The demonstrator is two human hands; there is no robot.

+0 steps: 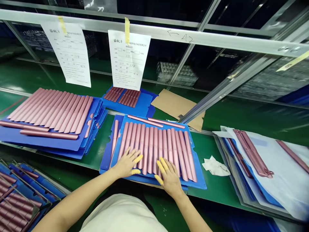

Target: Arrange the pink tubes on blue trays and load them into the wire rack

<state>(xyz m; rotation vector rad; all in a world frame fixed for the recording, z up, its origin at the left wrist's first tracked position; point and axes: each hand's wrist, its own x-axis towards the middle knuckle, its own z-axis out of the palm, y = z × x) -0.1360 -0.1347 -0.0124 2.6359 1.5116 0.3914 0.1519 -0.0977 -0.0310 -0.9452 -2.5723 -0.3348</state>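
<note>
A row of pink, slim tube-like casings [155, 141] lies side by side on a blue plastic sheet [199, 182] in front of me. Over the left part of the row rests my left hand [126, 164], fingers spread and lying on the casings. My right hand [169, 175] is also spread flat, on the lower ends right of the middle. Yellow finger covers show on the thumb and some fingers of both hands. Two more casings [166, 122] lie crosswise along the sheet's far edge. At its left, another casing [114, 138] sits on the sheet beneath.
A stack of blue sheets [96, 129] bearing pink casings stands left. Right are a white cloth [216, 166] and a pile of sheets [277, 161] with pink parts. Behind are brown cardboard [178, 106], a metal post [207, 93] and taped papers [129, 61]. A rack [36, 211] stands lower left.
</note>
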